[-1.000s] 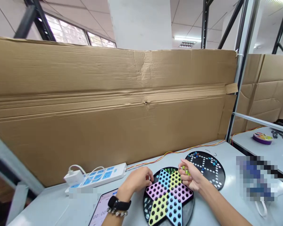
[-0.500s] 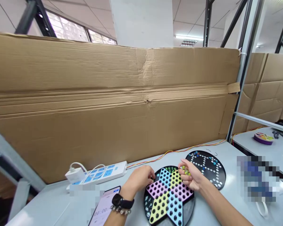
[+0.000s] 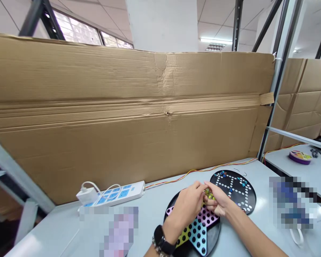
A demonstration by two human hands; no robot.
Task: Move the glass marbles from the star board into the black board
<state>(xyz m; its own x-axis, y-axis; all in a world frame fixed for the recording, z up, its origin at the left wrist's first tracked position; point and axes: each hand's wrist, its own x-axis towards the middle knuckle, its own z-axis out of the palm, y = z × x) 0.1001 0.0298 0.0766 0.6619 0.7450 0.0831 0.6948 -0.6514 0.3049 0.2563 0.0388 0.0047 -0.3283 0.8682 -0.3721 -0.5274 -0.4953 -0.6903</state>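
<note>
Several yellow-green marbles (image 3: 209, 194) sit in my right hand (image 3: 219, 200), its fingers curled round them above the board's right side. My left hand (image 3: 188, 201), with a black watch on its wrist, reaches over the board; its fingertips are pinched together at the marbles, and what lies between them is hidden. Below is a round black Chinese checkers board (image 3: 215, 235) with a star of yellow, pink and blue points full of dark holes. My left hand and forearm cover its upper left part.
A second round black board (image 3: 250, 194) with white dots and several small blue pieces lies to the right. A white power strip (image 3: 123, 192) and a blurred phone (image 3: 120, 232) are at left. Cardboard (image 3: 128, 150) walls off the table's back.
My left hand has moved right and up, from the board's left edge to the marbles in my right hand. My right hand has stayed nearly in place.
</note>
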